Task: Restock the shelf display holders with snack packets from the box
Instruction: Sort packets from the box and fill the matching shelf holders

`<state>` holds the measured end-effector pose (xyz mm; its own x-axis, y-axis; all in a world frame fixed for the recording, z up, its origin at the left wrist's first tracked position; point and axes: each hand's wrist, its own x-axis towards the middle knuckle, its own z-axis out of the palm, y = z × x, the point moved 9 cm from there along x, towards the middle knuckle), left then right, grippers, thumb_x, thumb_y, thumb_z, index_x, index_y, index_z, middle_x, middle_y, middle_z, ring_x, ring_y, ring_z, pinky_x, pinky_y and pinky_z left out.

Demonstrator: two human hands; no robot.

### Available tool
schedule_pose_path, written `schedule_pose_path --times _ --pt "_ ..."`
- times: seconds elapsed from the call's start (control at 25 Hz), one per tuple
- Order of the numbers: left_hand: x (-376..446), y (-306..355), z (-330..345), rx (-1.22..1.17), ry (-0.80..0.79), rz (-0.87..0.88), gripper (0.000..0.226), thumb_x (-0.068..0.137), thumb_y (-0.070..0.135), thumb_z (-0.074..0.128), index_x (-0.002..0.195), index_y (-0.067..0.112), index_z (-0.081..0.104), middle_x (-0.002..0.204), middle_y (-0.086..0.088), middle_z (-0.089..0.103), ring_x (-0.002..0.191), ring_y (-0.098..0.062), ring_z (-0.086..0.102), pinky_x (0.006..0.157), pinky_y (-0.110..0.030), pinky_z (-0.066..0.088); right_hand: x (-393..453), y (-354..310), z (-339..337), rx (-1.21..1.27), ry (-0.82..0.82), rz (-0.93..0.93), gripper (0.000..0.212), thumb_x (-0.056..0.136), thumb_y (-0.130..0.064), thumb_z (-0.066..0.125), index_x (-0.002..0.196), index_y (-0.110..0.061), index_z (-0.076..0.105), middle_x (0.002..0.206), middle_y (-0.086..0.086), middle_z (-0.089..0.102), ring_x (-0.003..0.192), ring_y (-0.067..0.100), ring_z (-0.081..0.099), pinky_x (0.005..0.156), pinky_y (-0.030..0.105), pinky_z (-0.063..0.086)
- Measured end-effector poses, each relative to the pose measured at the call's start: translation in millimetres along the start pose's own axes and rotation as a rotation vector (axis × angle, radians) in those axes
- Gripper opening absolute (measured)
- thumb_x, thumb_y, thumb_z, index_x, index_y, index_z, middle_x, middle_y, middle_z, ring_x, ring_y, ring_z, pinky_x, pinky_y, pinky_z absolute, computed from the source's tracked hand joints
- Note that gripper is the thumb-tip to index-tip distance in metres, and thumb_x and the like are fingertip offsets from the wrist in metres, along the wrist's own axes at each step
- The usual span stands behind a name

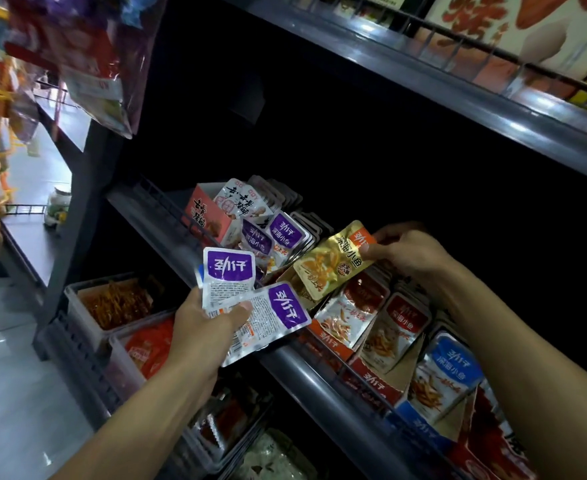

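My left hand [209, 323] grips a small fan of purple-and-silver snack packets [247, 299] just in front of the shelf edge. My right hand [406, 249] pinches the top of a gold packet [333, 261] and holds it tilted over the display holders. On the shelf stand cardboard holders with purple packets [278, 237], red packets [361, 306], and blue packets [441, 379]. A pink holder [209, 216] with white packets stands at the left end. No box is in view.
A dark metal shelf rail [319, 379] runs diagonally below the holders. The shelf above [458, 84] carries orange boxes behind a wire guard. Clear tubs of snacks [118, 303] sit on the lower shelf. Hanging bags [87, 60] crowd the upper left.
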<state>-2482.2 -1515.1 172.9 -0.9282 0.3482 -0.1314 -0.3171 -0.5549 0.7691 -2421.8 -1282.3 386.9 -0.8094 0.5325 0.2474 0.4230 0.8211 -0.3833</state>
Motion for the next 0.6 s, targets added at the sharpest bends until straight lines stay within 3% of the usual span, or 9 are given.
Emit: schedule_pose_path --times 0.12,0.32,0.44,0.6 --pt "-1 2 -1 -0.019 -0.005 -0.012 0.035 0.084 -0.004 0.070 0.112 0.017 0.064 0.103 -0.003 0.075 0.094 -0.025 0.072 0.088 -0.046 0.056 13 1 16 -0.117 -0.029 0.011 0.018 0.086 -0.035 0.072 0.094 -0.022 0.061 0.096 -0.002 0.062 0.086 0.014 0.057 0.072 0.029 0.045" --pt "-1 5 -1 -0.002 -0.021 -0.015 0.034 0.085 -0.002 0.070 0.111 0.020 0.064 0.100 0.001 0.076 0.093 -0.023 0.073 0.087 -0.047 0.056 25 -9 51 -0.196 -0.051 -0.027 0.019 0.087 -0.026 0.071 0.078 -0.023 0.055 0.082 -0.003 0.057 0.080 0.016 0.054 0.070 0.031 0.042" --pt "-1 4 -1 0.025 -0.028 -0.011 0.033 0.085 -0.003 0.069 0.107 0.022 0.065 0.100 0.000 0.076 0.092 -0.022 0.073 0.086 -0.046 0.057 30 -13 63 -0.311 0.005 -0.073 0.020 0.089 -0.027 0.069 0.075 -0.021 0.056 0.079 -0.001 0.060 0.070 0.013 0.054 0.060 0.027 0.040" --pt "0 3 -2 0.057 -0.041 -0.007 0.034 0.084 -0.001 0.071 0.105 0.025 0.064 0.097 0.003 0.076 0.090 -0.021 0.073 0.087 -0.048 0.056 34 -5 64 -0.405 0.050 -0.052 0.016 0.092 -0.030 0.065 0.098 -0.016 0.059 0.089 0.004 0.063 0.077 0.019 0.060 0.065 0.033 0.051"
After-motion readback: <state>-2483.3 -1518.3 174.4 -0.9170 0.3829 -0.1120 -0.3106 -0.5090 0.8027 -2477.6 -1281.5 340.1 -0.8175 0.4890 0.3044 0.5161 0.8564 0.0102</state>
